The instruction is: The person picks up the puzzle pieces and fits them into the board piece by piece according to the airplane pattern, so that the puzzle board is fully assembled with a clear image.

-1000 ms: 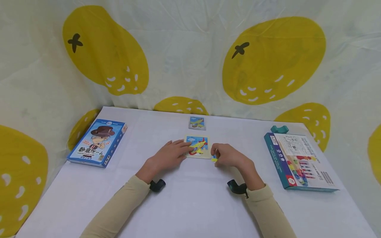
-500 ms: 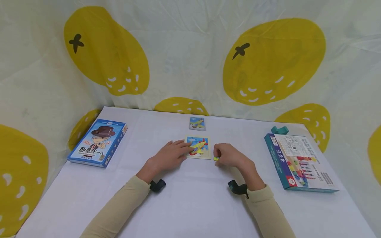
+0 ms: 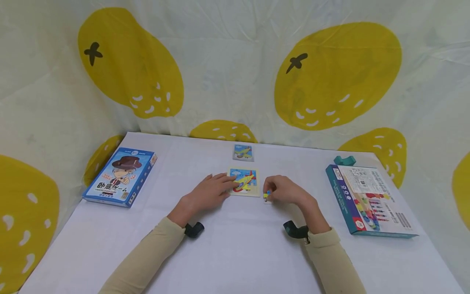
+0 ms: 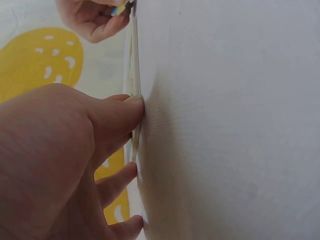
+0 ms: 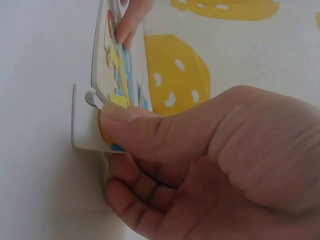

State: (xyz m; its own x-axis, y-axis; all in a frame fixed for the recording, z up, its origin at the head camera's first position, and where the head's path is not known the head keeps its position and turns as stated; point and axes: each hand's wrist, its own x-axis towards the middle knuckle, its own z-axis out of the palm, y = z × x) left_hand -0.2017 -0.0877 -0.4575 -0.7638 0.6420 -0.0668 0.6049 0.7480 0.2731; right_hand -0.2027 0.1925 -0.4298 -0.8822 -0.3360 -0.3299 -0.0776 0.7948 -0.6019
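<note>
A small jigsaw puzzle board (image 3: 253, 195) with a pale frame lies mid-table, showing a yellow and red airplane on blue sky. White bare backing shows at its lower part. My left hand (image 3: 211, 190) rests with extended fingers on the board's left side; in the left wrist view its thumb (image 4: 120, 116) lies at the near edge. Just right of the board, my right hand (image 3: 285, 190) pinches a puzzle piece (image 3: 266, 199) printed blue and yellow with a white part. The right wrist view has the piece (image 5: 86, 125) close beside the frame, partly covered by the thumb.
A small airplane picture card (image 3: 243, 152) lies behind the board. At the left is a blue game box (image 3: 119, 175), at the right a flat teal-edged box (image 3: 371, 200) with a teal wavy block (image 3: 345, 159) behind it. A fruit-print cloth (image 3: 227, 73) hangs behind the table.
The right hand has shifted slightly right and turned the puzzle piece, so more of its printed face and white part shows. The left hand and the board have stayed in place.
</note>
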